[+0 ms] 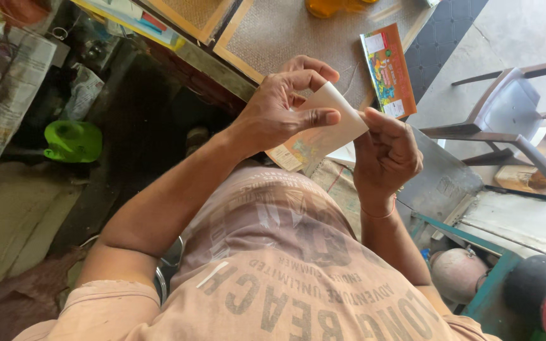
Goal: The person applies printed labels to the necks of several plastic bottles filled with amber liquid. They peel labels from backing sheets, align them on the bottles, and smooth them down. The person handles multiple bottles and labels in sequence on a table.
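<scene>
Both hands raised over the lap, sharing one small card [323, 129], pale on the bent-up flap and orange-printed lower down. Left hand [282, 110] pinching the card's upper edge, thumb across the face, index curled over the top. Right hand [387, 155] closed on the right corner, fingers folded in toward the palm, a thin band at the wrist. Beyond, flat on a woven tabletop [285, 31], an oblong packet [388, 71]: orange-red, bright picture in the middle, white label patches at both ends, lying aslant near the table's right edge. At the top edge, an amber container [333, 6], contents impossible to tell. Far left, a green plastic vessel [72, 140] on the floor beside crumpled newspaper [7, 88]. Right, a grey plastic chair [507, 120] on bare floor, well apart from the hands. Lower right, a teal frame [488, 278] with a rounded pot [457, 273] inside.
</scene>
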